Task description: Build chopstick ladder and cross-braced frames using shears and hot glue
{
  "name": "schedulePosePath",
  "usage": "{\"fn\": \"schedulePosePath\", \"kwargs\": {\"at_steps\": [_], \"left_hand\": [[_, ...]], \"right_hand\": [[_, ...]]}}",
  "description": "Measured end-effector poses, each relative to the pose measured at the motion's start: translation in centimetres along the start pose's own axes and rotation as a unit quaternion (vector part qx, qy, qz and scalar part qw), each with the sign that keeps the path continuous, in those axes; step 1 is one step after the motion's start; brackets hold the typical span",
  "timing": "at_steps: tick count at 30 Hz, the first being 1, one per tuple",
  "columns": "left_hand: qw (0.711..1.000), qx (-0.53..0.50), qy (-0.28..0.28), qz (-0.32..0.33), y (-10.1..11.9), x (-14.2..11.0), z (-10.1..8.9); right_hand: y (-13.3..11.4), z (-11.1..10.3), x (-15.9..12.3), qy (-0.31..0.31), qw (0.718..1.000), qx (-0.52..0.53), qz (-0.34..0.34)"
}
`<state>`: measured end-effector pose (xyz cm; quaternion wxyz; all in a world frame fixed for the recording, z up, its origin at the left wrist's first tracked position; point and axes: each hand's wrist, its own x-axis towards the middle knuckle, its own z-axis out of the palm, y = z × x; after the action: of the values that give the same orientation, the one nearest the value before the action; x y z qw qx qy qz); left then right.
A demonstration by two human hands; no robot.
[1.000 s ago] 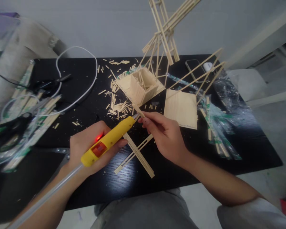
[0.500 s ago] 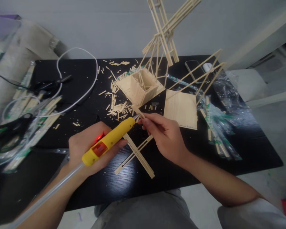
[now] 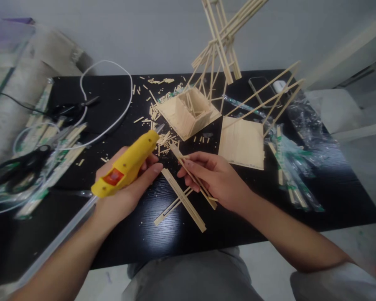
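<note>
A: Taking the person's seat as six o'clock, what already looks built?

B: At twelve, a box [image 3: 194,113] of sticks stands walled up on its flat base. Just behind it, a stick frame [image 3: 221,42] rises to crossed arms. Toward three, a square board [image 3: 241,140] seems finished too, with thin sticks slanting up from it

A: And the hands?

B: The left hand [image 3: 125,188] is wrapped around a yellow glue gun [image 3: 128,163], nozzle toward one, apart from the right hand's work. The right hand [image 3: 209,175] pinches a narrow stick bundle [image 3: 176,153] at the dial's centre, slanting from eleven to five

A: What looks undone?

B: That bundle, I'd judge; a short stick juts from its near end. At six, a crossed piece [image 3: 188,205] lies on the worktop [image 3: 128,246]; I can't tell whether it is glued, or touches the bundle. Loose offcuts [image 3: 166,140] lie toward eleven, and bagged sticks [image 3: 290,179] near four look unused
</note>
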<state>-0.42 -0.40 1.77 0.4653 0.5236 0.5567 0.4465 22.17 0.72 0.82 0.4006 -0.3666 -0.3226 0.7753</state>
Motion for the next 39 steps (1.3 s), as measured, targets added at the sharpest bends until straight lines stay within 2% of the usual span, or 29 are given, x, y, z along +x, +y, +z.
{"fn": "schedulePosePath", "kwargs": {"at_steps": [1,4,7,11,13,15,16,19,23,25,28,33,39], "left_hand": [[1.000,-0.005,0.007,-0.003,0.0,0.2,0.1],[0.997,-0.066,-0.047,-0.009,-0.1,0.5,0.6],[0.990,-0.115,-0.078,-0.020,-0.3,0.4,0.8],[0.978,-0.180,-0.090,-0.051,-0.7,0.2,0.9],[0.975,-0.198,-0.081,-0.067,-0.7,0.2,1.0],[0.974,-0.204,-0.071,-0.070,-0.6,0.2,1.1],[0.974,-0.206,-0.070,-0.067,-0.5,0.3,1.1],[0.972,-0.213,-0.076,-0.063,-0.3,0.3,1.3],[0.966,-0.228,-0.094,-0.076,-0.1,0.3,1.5],[0.962,-0.238,-0.101,-0.086,0.0,0.2,1.6],[0.959,-0.241,-0.109,-0.099,0.2,0.2,1.7],[0.962,-0.219,-0.127,-0.101,0.4,0.4,1.7],[0.954,-0.245,-0.141,-0.103,0.2,0.5,1.8]], "right_hand": [[0.1,0.0,-0.1,-0.012,1.000,0.008,0.014],[0.3,0.2,-0.4,-0.045,0.997,0.021,0.056],[0.3,0.4,-0.7,-0.074,0.992,0.034,0.094],[0.3,0.7,-1.0,-0.101,0.989,0.017,0.104],[0.4,0.7,-1.1,-0.084,0.994,-0.045,0.060],[0.5,0.8,-1.3,-0.031,0.988,-0.147,-0.041],[0.5,0.8,-1.4,-0.003,0.975,-0.197,-0.105],[0.5,0.8,-1.7,0.035,0.909,-0.315,-0.269],[0.4,0.6,-1.8,0.022,0.819,-0.425,-0.385],[0.4,0.5,-1.8,0.015,0.786,-0.456,-0.417],[0.5,0.4,-1.6,0.008,0.760,-0.474,-0.445],[0.5,0.3,-1.6,-0.002,0.746,-0.483,-0.458],[0.4,0.2,-1.6,-0.006,0.730,-0.501,-0.465]]}}
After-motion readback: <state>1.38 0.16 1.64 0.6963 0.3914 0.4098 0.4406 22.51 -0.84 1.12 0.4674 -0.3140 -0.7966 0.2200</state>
